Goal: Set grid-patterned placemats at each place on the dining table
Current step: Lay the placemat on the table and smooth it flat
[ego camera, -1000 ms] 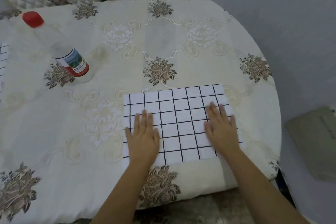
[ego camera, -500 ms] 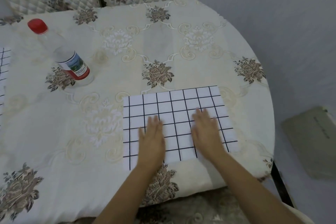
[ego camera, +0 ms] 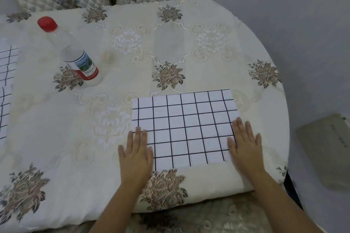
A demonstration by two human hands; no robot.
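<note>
The grid-patterned placemat (ego camera: 186,128) lies flat by the near edge of the dining table (ego camera: 56,138). The left hand (ego camera: 135,152) and right hand (ego camera: 246,145) press its short sides, fingers straight, gripping nothing. A red-capped bottle (ego camera: 75,56) stands towards the far left corner.

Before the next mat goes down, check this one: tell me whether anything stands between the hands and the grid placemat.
Nothing visible does. The left hand and right hand rest flat on the side edges of the grid placemat, which lies on the tablecloth. The red-capped bottle stands apart, off to its left.
</note>
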